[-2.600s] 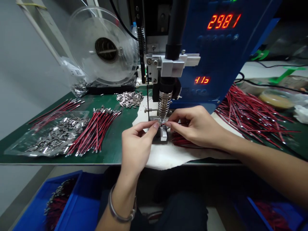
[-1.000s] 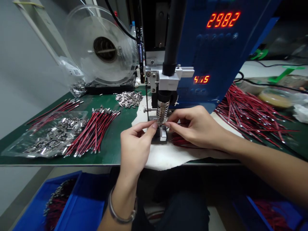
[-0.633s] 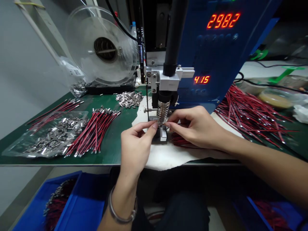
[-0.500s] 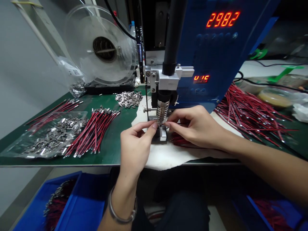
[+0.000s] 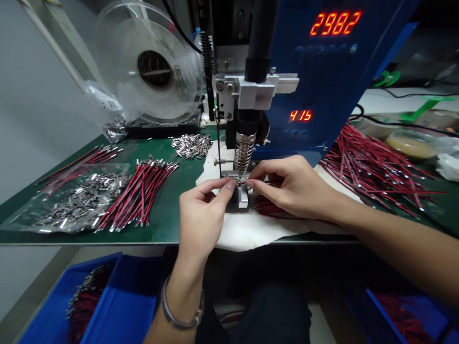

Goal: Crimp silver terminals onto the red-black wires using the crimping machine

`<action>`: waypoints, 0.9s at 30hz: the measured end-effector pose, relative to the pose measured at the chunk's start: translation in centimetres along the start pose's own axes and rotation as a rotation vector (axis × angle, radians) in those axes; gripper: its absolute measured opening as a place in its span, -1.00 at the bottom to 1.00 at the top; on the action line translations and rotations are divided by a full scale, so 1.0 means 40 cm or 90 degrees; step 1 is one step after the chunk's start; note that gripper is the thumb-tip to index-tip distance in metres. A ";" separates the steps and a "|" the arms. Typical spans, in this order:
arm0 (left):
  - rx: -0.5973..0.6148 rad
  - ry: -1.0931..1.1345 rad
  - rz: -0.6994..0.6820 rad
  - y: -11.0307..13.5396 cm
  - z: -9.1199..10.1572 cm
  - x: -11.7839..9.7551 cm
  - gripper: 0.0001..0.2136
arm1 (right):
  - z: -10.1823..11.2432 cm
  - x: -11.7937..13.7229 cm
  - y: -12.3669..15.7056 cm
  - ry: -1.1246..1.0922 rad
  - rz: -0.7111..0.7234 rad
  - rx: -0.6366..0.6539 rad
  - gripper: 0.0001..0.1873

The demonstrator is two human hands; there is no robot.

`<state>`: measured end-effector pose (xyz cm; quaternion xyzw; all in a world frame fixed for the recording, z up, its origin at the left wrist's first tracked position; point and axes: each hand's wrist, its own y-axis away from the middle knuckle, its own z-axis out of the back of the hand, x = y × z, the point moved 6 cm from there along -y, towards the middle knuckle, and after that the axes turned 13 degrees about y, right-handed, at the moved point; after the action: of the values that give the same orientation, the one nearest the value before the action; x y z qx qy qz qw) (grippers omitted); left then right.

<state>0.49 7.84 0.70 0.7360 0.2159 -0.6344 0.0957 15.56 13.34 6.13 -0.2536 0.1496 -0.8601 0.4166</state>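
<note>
Thumb and forefinger of my left hand (image 5: 204, 215) pinch a small metal connector, mostly hidden by the fingertips, just above a metal holding block (image 5: 243, 197). From the other side, my right hand (image 5: 292, 186) is closed in a pinch on a thin red wire, whose end meets the connector between my fingertips. Directly over this spot stands the soldering machine's head with its spring-wrapped tip (image 5: 245, 148). Under my right hand, a bundle of red and black wires (image 5: 267, 206) lies on white paper (image 5: 240, 234).
Left on the green table (image 5: 163, 191) are wires with metal ends (image 5: 138, 196), a clear bag of connectors (image 5: 84, 200) and loose connectors (image 5: 191, 145). A reel (image 5: 118, 52) stands behind. The blue machine housing (image 5: 308, 76) and a wire heap (image 5: 362, 167) are right. Blue bins (image 5: 122, 296) sit below.
The machine's head and tip have risen away from the fingertips. The lower red display now reads 415. Both hands stay nearly in place, still pinching.
</note>
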 end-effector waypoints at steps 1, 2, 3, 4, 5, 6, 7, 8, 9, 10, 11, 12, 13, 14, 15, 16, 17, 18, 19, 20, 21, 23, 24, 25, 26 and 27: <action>0.002 0.002 0.000 0.000 0.000 0.000 -0.81 | 0.000 0.000 0.000 0.000 0.000 0.000 -0.86; 0.003 0.003 0.000 0.000 0.000 0.000 -0.81 | -0.001 0.000 0.000 -0.001 0.000 0.000 -0.86; 0.004 0.004 0.000 -0.001 0.000 0.000 -0.81 | -0.001 -0.001 0.000 -0.002 0.000 0.001 -0.86; 0.005 0.004 -0.002 -0.002 0.000 0.000 -0.81 | -0.002 -0.001 0.000 -0.003 0.000 0.002 -0.86; 0.007 0.003 -0.002 -0.002 0.000 0.001 -0.81 | -0.003 -0.001 0.000 -0.003 0.000 0.003 -0.86; 0.008 0.003 -0.004 -0.003 0.000 0.001 -0.80 | -0.003 -0.001 0.000 -0.005 0.001 0.003 -0.87; 0.007 0.003 -0.005 -0.003 0.000 0.002 -0.80 | -0.002 0.000 0.000 -0.006 0.003 0.003 -0.87; 0.007 0.004 -0.005 -0.003 0.000 0.002 -0.79 | -0.002 0.000 0.000 -0.006 0.005 0.003 -0.87; 0.007 0.004 -0.005 -0.003 0.000 0.002 -0.79 | -0.002 0.001 0.000 -0.005 0.008 0.004 -0.87; 0.008 0.004 -0.004 -0.003 0.000 0.002 -0.79 | -0.002 0.001 0.000 -0.004 0.009 0.005 -0.87; 0.008 0.005 -0.004 -0.002 -0.001 0.002 -0.78 | -0.002 0.001 0.000 -0.004 0.010 0.007 -0.87; 0.008 0.007 -0.003 -0.002 -0.002 0.001 -0.78 | -0.002 0.001 0.000 -0.003 0.010 0.009 -0.87; 0.006 0.008 -0.003 -0.001 -0.002 0.000 -0.78 | -0.003 0.000 0.000 -0.002 0.009 0.009 -0.87; 0.005 0.009 -0.004 -0.001 -0.002 -0.001 -0.78 | -0.003 0.000 0.000 -0.002 0.009 0.009 -0.86; 0.003 0.009 -0.004 -0.001 -0.003 -0.002 -0.77 | -0.004 -0.001 0.000 -0.002 0.009 0.010 -0.86; 0.002 0.010 -0.005 -0.001 -0.003 -0.003 -0.77 | -0.004 -0.001 0.000 -0.002 0.009 0.010 -0.86; 0.002 0.011 -0.006 -0.001 -0.003 -0.003 -0.77 | -0.005 -0.002 0.000 -0.002 0.009 0.010 -0.86; 0.005 0.011 -0.006 -0.001 -0.003 -0.003 -0.76 | -0.005 -0.002 0.000 -0.003 0.010 0.009 -0.86; 0.007 0.010 -0.006 -0.001 -0.003 -0.002 -0.76 | -0.005 -0.002 0.000 -0.003 0.009 0.009 -0.86; 0.009 0.009 -0.006 -0.001 -0.002 -0.001 -0.76 | -0.005 -0.002 0.000 -0.002 0.009 0.009 -0.86; 0.010 0.007 -0.005 -0.001 -0.001 0.001 -0.76 | -0.005 -0.001 0.000 -0.003 0.010 0.008 -0.87; 0.014 0.005 -0.004 -0.001 0.000 0.003 -0.75 | -0.003 0.001 -0.001 0.001 0.015 0.004 -0.87; 0.016 0.007 -0.002 -0.001 0.001 0.004 -0.75 | -0.001 0.002 -0.001 0.004 0.019 0.000 -0.87; 0.017 0.011 0.001 0.000 0.001 0.004 -0.75 | 0.001 0.003 -0.001 0.009 0.025 -0.004 -0.87; 0.019 0.015 0.004 0.000 0.001 0.004 -0.74 | 0.003 0.005 -0.001 0.013 0.033 -0.007 -0.87; 0.021 0.020 0.006 0.000 0.000 0.004 -0.74 | 0.005 0.006 -0.002 0.016 0.044 -0.008 -0.88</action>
<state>0.49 7.85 0.56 0.7485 0.2032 -0.6257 0.0831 15.51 13.17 6.41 -0.2402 0.1690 -0.8473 0.4424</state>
